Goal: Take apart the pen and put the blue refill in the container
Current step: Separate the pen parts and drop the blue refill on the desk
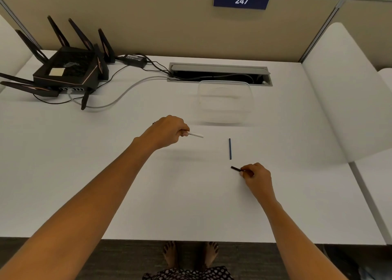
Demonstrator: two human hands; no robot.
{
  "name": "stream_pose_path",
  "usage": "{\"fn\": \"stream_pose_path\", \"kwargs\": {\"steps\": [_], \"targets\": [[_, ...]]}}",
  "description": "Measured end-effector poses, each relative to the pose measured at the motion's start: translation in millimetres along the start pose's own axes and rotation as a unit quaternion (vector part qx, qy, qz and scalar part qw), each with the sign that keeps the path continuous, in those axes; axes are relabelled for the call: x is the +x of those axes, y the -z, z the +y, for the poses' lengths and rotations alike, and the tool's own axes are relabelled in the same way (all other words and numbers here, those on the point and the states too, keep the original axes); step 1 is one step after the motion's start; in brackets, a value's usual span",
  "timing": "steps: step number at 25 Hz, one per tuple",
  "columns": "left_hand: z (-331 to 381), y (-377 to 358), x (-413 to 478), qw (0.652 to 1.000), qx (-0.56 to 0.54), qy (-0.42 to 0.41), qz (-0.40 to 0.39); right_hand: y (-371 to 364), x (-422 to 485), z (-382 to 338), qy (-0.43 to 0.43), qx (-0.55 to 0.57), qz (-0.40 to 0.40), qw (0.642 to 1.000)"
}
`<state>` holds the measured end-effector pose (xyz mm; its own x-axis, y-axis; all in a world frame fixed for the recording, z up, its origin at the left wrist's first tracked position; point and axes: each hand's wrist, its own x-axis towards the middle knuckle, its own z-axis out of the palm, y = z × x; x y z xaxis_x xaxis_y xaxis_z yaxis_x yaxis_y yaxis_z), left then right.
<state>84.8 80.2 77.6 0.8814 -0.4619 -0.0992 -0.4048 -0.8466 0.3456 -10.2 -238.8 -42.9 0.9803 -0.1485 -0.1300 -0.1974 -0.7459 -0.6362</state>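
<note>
A thin blue refill (230,149) lies alone on the white table (106,173), pointing away from me. My left hand (167,132) pinches a white pen barrel (196,134) whose free end points right, left of the refill. My right hand (256,175) pinches a short dark pen piece (235,168) just below the refill's near end, not touching it. A clear plastic container (226,101) stands open behind the refill.
A black router (67,72) with several antennas and its cables (118,95) occupy the back left. A cable slot (219,74) is set into the table behind the container. A white chair back (343,93) stands at the right.
</note>
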Motion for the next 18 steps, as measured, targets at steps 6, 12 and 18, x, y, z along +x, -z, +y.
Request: {"fn": "stream_pose_path", "kwargs": {"steps": [6,12,18], "targets": [[13,-7,2,1.0,0.013,-0.011,-0.019,8,-2,-11,0.01,0.03,0.026,0.999],[32,-14,5,0.999,0.011,-0.021,-0.041,28,21,-99,0.062,0.167,-0.047,0.983],[52,-13,8,0.998,0.037,-0.036,-0.04,25,42,-137,0.092,0.102,-0.191,0.972]]}}
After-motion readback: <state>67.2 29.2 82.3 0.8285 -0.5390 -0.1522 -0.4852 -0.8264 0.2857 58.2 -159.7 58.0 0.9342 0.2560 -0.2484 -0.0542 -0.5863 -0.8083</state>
